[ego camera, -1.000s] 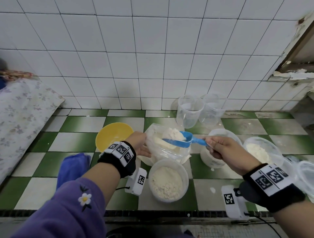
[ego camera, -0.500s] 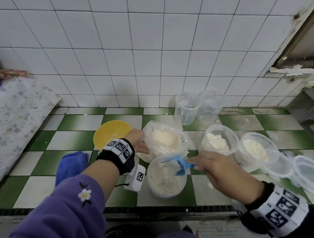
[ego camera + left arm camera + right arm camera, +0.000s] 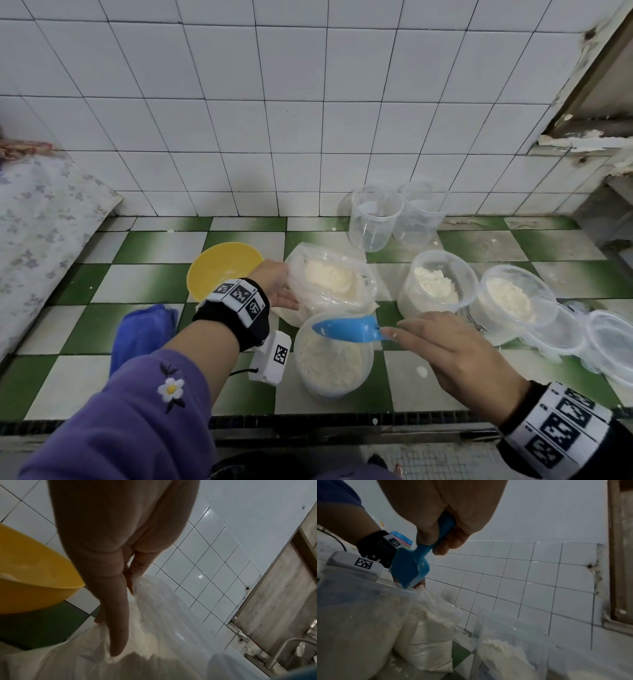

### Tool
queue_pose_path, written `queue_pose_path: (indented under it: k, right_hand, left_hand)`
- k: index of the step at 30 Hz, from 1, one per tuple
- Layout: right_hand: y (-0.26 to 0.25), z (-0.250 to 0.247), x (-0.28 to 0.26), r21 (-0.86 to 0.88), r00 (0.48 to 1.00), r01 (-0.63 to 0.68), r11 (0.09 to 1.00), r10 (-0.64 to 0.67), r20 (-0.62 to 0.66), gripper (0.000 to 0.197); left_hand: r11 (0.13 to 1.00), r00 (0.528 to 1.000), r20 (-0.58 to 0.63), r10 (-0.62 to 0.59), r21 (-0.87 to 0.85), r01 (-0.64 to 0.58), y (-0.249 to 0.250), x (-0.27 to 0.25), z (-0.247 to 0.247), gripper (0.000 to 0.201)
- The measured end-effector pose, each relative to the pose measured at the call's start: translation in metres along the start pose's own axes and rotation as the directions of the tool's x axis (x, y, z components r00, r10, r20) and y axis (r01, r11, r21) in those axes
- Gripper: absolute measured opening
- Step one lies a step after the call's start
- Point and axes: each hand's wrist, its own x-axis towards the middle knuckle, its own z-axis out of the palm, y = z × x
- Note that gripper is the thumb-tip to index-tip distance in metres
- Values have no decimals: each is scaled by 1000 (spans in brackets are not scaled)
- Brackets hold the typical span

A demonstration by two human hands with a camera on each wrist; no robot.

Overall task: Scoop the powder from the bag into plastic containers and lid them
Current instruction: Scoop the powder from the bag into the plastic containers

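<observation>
A clear plastic bag (image 3: 330,279) of white powder stands open on the green-and-white tiled counter. My left hand (image 3: 277,284) pinches the bag's left rim (image 3: 137,580) and holds it open. My right hand (image 3: 448,346) grips the handle of a blue scoop (image 3: 349,328), turned bowl-down over the front container (image 3: 332,356), which holds powder. In the right wrist view the scoop (image 3: 410,566) points down at that container's rim. Two more open containers (image 3: 436,282) (image 3: 513,298) with powder stand to the right.
A yellow bowl (image 3: 222,267) sits left of the bag and a blue cloth (image 3: 140,332) lies in front of it. Two clear containers (image 3: 376,216) without powder stand at the tiled wall. Clear lids (image 3: 609,339) are stacked at the far right. The counter's front edge is close below.
My right hand carried the full scoop from the bag down to the front container and turned it over; the powder has left the scoop. My left hand stayed on the bag.
</observation>
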Motion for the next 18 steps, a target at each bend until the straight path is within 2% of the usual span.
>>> queue_pose_path:
  k: [2,3,6,8,9,10,11,12,13,14,16,18]
  right_hand:
    - [2,1,-1,200,986,-142,970,156,-60,49]
    - [2,0,0,303,963,-225,926,258,-75,47]
    - [7,-3,11,517,828,-456,724,559,-53,42]
    - [15,0,23,562,745,-558,611,667,14,38]
    - [18,3,31,543,728,-588,600,684,33,34]
    - [21,5,39,481,735,-601,639,678,18,31]
    - [24,7,49,378,771,-581,720,636,-26,29]
    - [26,10,58,238,830,-530,814,555,-51,29]
    - [28,13,67,97,883,-468,879,470,-2,32]
    - [29,17,74,-27,904,-415,909,416,104,37]
    - [33,26,87,-209,866,-343,916,394,307,43]
    - [32,33,96,-281,809,-311,908,408,422,40]
  left_hand:
    - [1000,1000,2,4,3,-4,1,0,0,38]
    - [1000,1000,3,6,4,-6,1,0,0,38]
    - [1000,1000,3,11,10,-11,1,0,0,35]
    - [1000,1000,7,10,9,-10,1,0,0,34]
    - [1000,1000,13,8,7,-8,1,0,0,34]
    - [1000,1000,18,6,7,-6,1,0,0,34]
    - [1000,1000,22,2,7,-3,1,0,1,34]
    - [1000,1000,24,0,5,0,1,0,1,34]
    - [1000,1000,25,-2,2,2,0,1,1,34]
    - [1000,1000,25,-3,-1,3,0,1,1,34]
    - [1000,1000,27,-4,1,4,-1,1,1,34]
    - [1000,999,33,-11,8,10,-1,2,1,35]
